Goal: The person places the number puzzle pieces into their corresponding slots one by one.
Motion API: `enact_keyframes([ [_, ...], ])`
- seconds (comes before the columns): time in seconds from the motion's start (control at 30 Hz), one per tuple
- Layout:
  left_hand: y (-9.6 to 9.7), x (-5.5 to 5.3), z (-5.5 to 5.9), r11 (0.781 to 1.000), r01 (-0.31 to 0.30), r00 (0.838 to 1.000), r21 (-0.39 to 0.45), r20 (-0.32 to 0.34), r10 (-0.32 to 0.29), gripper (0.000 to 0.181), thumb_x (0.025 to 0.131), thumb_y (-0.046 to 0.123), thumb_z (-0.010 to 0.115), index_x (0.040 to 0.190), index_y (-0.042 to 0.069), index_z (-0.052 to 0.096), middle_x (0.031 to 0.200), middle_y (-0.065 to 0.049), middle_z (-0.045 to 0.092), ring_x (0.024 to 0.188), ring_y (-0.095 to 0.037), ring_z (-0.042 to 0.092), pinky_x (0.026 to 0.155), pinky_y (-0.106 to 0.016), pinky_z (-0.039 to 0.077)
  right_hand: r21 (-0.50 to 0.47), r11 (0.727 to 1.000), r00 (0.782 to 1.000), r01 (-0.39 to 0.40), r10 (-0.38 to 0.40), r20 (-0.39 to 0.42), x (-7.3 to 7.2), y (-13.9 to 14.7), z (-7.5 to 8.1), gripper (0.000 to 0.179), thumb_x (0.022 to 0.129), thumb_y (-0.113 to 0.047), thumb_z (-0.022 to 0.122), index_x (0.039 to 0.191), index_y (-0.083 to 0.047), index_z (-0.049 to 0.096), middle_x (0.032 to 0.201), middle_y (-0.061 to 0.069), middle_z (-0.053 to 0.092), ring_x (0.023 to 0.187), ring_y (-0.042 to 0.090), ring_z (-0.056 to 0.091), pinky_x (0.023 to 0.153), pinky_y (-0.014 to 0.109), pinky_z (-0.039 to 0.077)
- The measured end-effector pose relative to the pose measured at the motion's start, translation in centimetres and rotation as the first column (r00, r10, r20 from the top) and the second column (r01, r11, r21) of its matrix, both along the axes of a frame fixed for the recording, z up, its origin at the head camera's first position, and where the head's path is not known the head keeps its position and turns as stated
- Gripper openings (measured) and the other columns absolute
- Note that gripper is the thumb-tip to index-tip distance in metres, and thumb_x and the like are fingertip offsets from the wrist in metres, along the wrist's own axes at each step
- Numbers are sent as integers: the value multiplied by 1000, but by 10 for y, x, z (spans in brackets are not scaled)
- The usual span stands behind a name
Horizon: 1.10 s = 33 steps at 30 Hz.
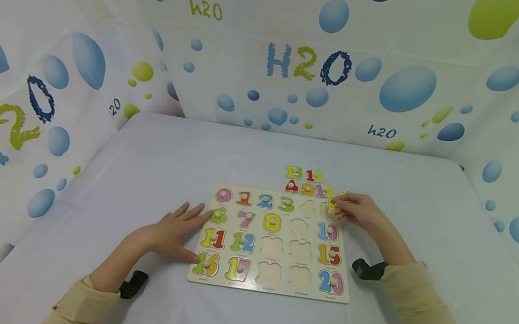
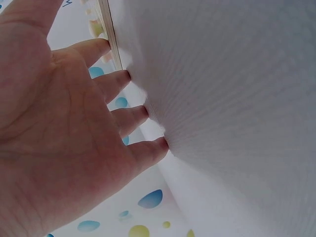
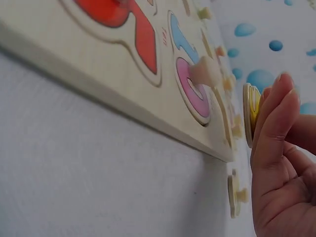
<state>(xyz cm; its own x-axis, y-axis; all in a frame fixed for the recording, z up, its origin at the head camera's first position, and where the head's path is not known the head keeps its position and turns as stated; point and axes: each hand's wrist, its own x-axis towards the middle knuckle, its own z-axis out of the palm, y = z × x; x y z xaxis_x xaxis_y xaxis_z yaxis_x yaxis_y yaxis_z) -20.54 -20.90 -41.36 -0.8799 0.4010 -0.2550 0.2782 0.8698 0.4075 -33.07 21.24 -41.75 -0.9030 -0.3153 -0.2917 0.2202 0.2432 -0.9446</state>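
Note:
A wooden number puzzle board (image 1: 250,282) lies flat on the table, with colored numbers in many of its recesses and several recesses bare. My left hand (image 1: 173,232) rests at the board's left edge with fingers spread, its thumb beside the 16 piece (image 1: 206,264). In the left wrist view, the fingertips (image 2: 157,143) meet the white cloth and the board's side. Over the upper right corner of the board, my right hand (image 1: 357,212) pinches a yellow number piece (image 3: 254,106) between thumb and fingers. The fingers hide most of that piece.
Behind the board lie several loose number pieces, among them a red 4 (image 1: 291,186), an orange 9 (image 1: 307,189) and a red-and-yellow piece (image 1: 314,176). Another yellow piece (image 1: 345,194) shows just behind the right hand. White cloth (image 1: 180,156) covers the table; a printed curtain (image 1: 258,29) stands behind.

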Motion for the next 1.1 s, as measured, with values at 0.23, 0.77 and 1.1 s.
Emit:
enact_keyframes([
  [0.23, 1, 0, -1, 1000, -4, 1000, 0, 8, 4, 101, 69, 43, 80, 148, 10, 26, 152, -18, 15, 136, -44, 2, 102, -65, 10, 41, 999, 997, -4, 1, 80, -3, -13, -10, 33, 97, -9, 52, 117, 17, 48, 70, 3, 61, 58, 8, 57, 57, 18, 49],
  [0.77, 1, 0, -2, 1000, -5, 1000, -1, -6, 5, 101, 69, 44, 80, 148, 10, 27, 152, -18, 16, 136, -45, 3, 101, -66, 11, 100, 995, 997, -22, 14, 77, -6, -17, -9, 31, 97, -9, 51, 115, 15, 51, 71, 5, 62, 59, 10, 60, 59, 20, 52],
  [1.1, 0, 0, -1, 1000, -3, 1000, -1, -3, 3, 102, 69, 45, 80, 149, 11, 26, 152, -18, 15, 136, -44, 2, 101, -66, 10, 213, 975, 997, -67, 60, 41, -9, -20, -3, 31, 96, -9, 54, 114, 16, 52, 70, 6, 62, 57, 10, 60, 58, 22, 52],
])
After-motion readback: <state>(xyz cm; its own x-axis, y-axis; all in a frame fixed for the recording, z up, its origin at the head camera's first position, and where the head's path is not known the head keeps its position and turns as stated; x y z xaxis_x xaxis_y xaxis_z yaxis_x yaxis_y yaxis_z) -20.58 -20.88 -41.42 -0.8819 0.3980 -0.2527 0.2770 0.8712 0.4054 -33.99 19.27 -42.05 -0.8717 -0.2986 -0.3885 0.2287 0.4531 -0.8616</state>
